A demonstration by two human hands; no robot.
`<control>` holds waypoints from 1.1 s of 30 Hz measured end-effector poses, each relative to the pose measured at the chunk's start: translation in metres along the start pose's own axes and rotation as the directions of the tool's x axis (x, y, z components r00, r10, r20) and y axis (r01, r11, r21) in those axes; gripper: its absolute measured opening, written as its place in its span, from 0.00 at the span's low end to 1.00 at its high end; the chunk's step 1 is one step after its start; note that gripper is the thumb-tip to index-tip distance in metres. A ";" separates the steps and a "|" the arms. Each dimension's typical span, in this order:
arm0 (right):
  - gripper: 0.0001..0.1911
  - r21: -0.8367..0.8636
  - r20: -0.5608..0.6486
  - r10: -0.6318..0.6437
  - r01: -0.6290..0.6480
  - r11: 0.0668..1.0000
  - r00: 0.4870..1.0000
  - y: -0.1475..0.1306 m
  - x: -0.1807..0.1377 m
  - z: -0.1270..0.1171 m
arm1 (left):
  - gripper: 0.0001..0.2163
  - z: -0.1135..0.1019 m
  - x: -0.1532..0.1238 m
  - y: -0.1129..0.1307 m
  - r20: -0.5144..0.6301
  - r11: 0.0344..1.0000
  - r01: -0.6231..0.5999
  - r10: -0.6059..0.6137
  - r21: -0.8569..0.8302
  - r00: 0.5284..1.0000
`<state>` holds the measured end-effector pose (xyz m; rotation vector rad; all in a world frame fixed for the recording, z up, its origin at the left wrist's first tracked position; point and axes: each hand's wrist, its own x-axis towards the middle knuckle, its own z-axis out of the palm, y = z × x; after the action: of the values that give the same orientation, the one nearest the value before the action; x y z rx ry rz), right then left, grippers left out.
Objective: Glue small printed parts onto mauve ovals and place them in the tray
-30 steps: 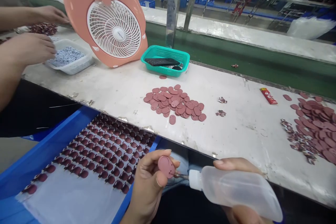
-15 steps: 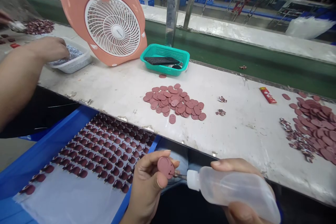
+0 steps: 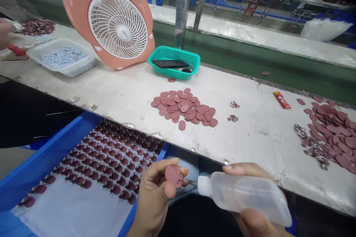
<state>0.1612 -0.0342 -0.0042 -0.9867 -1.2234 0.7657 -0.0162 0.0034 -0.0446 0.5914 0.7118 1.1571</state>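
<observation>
Between the thumb and fingers of my left hand [image 3: 154, 196] is a flat reddish-brown oval disc [image 3: 172, 176] with small holes. My right hand [image 3: 256, 196] is wrapped round a translucent squeeze bottle [image 3: 244, 194] that lies nearly level. The bottle's thin metal nozzle [image 3: 191, 182] points left, its tip at the disc near the holes. Whether any liquid comes out is too small to see. Beyond my hands, a pile of similar discs [image 3: 183, 106] lies on the white table [image 3: 239, 148]. Two little clusters of small brown-and-white pieces [image 3: 233, 104] lie to its right.
Rows of dark red parts lie on a white sheet in a blue crate [image 3: 83, 122] at lower left. A pink fan [image 3: 119, 33], a green basket [image 3: 174, 67] and a white tub [image 3: 80, 68] stand behind. More discs [image 3: 333, 129] lie at right. Another person's hand [image 3: 4, 33] shows far left.
The other person's arm has drawn back from the white tub towards the far left. My hands keep the disc and bottle in nearly the same place; the view has shifted slightly.
</observation>
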 end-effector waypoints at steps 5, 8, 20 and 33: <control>0.17 -0.014 -0.003 -0.002 0.002 1.000 1.000 -0.001 0.000 0.001 | 0.15 0.001 -0.001 0.000 -0.017 1.000 -0.015 0.015 0.013 1.000; 0.17 -0.024 0.001 0.007 -0.007 1.000 1.000 -0.001 -0.001 0.000 | 0.15 0.000 -0.001 0.000 -0.013 1.000 -0.014 0.015 0.016 1.000; 0.17 0.023 -0.030 0.084 -0.083 0.996 0.996 0.001 -0.003 -0.001 | 0.15 0.003 -0.001 0.000 -0.048 0.999 -0.025 0.027 0.040 0.998; 0.15 0.077 -0.059 0.139 -0.134 0.988 0.989 0.002 0.007 0.000 | 0.23 0.031 -0.001 0.007 -0.370 0.999 0.032 -0.017 0.034 0.929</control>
<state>0.1624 -0.0268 -0.0028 -1.0355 -1.0730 0.8731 0.0033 0.0030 -0.0197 0.3972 1.0631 1.2483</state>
